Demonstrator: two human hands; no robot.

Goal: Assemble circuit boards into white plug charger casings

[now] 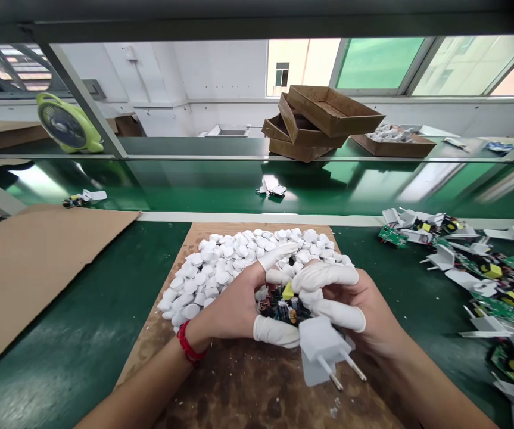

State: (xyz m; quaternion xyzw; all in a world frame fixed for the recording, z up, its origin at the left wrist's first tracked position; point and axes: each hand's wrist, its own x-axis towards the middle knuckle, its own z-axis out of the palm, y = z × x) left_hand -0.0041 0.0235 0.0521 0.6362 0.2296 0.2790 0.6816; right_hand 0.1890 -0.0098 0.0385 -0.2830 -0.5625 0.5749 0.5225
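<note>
The left hand (pixel 227 304) and right hand (pixel 346 298) are gripping a white two-pin charger (pixel 321 345). Its bare circuit board (pixel 281 307) is showing a yellow component (pixel 287 291).

Site: electronics factory, assembly line. Green bench (pixel 69 322) at 9 o'clock, running crosswise; green conveyor belt (pixel 194 190) beyond it at 12 o'clock; steel frame (pixel 82 101) above the belt at 11 o'clock. Circuit boards (pixel 502 307) and white plug casings (pixel 444 259) lay loose in quantity at 3 o'clock. Heap of white discs (pixel 212 268) at 12 o'clock, on brown board. Stacked cardboard trays (pixel 323 119) at 1 o'clock on an upper shelf. Also noted: green-rimmed fan (pixel 67 123) at 10 o'clock, cardboard sheet (pixel 37 280) at 9 o'clock, factory windows (pixel 377 62) at 1 o'clock.
</note>
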